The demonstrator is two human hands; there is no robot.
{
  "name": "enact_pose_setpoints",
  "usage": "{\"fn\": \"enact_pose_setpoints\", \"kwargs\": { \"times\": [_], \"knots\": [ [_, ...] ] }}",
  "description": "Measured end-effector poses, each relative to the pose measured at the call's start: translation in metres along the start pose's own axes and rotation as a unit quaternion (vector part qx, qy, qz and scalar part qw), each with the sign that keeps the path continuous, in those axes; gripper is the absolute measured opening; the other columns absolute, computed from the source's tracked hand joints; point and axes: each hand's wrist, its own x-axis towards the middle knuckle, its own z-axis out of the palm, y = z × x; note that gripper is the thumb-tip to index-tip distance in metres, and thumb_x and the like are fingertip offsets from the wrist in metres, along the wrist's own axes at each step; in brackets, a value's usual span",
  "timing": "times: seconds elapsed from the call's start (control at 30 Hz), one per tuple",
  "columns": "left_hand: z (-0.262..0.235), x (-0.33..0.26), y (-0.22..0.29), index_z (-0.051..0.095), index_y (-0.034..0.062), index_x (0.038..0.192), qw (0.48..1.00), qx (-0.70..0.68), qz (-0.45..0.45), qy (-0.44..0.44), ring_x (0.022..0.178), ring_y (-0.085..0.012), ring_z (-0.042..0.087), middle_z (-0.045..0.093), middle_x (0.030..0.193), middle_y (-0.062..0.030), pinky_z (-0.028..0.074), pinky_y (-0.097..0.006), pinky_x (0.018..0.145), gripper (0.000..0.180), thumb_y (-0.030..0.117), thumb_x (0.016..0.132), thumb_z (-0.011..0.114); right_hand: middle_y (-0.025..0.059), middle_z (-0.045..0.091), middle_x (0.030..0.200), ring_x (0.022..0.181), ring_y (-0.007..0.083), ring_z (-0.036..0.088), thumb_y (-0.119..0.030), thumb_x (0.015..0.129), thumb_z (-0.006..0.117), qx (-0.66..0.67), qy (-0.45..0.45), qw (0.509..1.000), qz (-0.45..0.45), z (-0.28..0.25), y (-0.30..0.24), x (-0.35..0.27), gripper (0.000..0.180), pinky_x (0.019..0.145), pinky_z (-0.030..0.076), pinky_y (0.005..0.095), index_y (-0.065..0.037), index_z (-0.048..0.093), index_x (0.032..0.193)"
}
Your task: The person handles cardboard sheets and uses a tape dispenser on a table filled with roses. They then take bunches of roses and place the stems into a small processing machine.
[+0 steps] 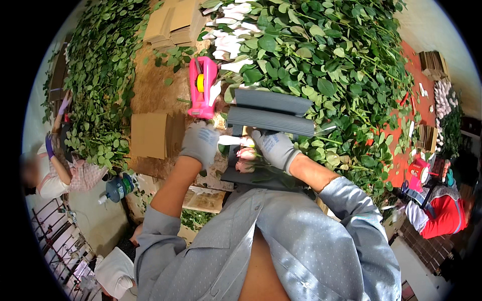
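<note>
Steadying pink rosebuds (246, 155) on a grey sheet (236, 175): left hand (201, 143) rests fingers together beside them, right hand (275, 148) curled over, keeping heads level.

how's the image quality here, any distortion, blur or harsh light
Head view: strong fisheye, with black corners and straight edges such as the grey sheet stack bowing toward the rim; bright, even daylight blows out the pale flower wraps at top; the gloved left hand and right hand at centre are sharp, while the people at both edges smear and soften.
</note>
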Motion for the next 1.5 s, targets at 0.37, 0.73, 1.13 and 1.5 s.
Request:
{"fn": "enact_pose_setpoints", "kwargs": {
  "times": [0.37, 0.73, 1.13, 1.5],
  "knots": [
    [-0.024, -0.041, 0.068, 0.045, 0.0038, 0.144, 0.961, -0.233, 0.149, -0.009, 0.118, -0.0368, 0.056, 0.047, 0.146, -0.0131, 0.05, -0.049, 0.097, 0.078, 0.031, 0.077, 0.076, 0.0171, 0.071, 0.097, 0.081, 0.0333, 0.071, -0.015, 0.092, 0.055, 0.003, -0.003, 1.0, -0.016, -0.002, -0.011, -0.001, 0.022, 0.06, 0.056, 0.0449, -0.006, 0.06, 0.112],
    [-0.024, -0.038, 0.079, 0.044, 0.0059, 0.148, 0.985, -0.116, 0.115, -0.048, 0.121, -0.0327, 0.053, 0.042, 0.152, -0.0119, 0.048, -0.044, 0.092, 0.084, 0.022, 0.071, 0.074, 0.0134, 0.07, 0.079, 0.074, 0.0351, 0.07, -0.021, 0.1, 0.048, 0.07, 0.003, 0.997, -0.017, 0.008, 0.001, -0.001, 0.018, 0.063, 0.054, 0.0479, -0.009, 0.06, 0.105],
    [0.003, -0.04, 0.078, 0.047, 0.0065, 0.148, 0.982, -0.154, 0.106, -0.038, 0.113, -0.0335, 0.056, 0.033, 0.159, -0.0123, 0.049, -0.05, 0.092, 0.086, 0.037, 0.073, 0.074, 0.0124, 0.062, 0.099, 0.082, 0.0287, 0.068, -0.023, 0.09, 0.063, -0.014, 0.167, 0.981, -0.096, -0.179, -0.002, 0.023, 0.037, 0.065, 0.055, 0.0407, -0.005, 0.055, 0.121],
    [0.045, -0.043, 0.085, 0.061, 0.0158, 0.136, 0.984, -0.088, 0.063, 0.139, 0.09, -0.0267, 0.053, 0.055, 0.115, -0.0051, 0.036, -0.077, 0.093, 0.05, 0.028, 0.089, 0.053, 0.0191, 0.066, 0.109, 0.103, 0.0392, 0.064, -0.012, 0.095, 0.053, -0.063, 0.403, 0.909, 0.088, -0.346, 0.209, 0.248, 0.024, 0.09, 0.051, 0.0487, -0.009, 0.061, 0.117]
  ]
}}
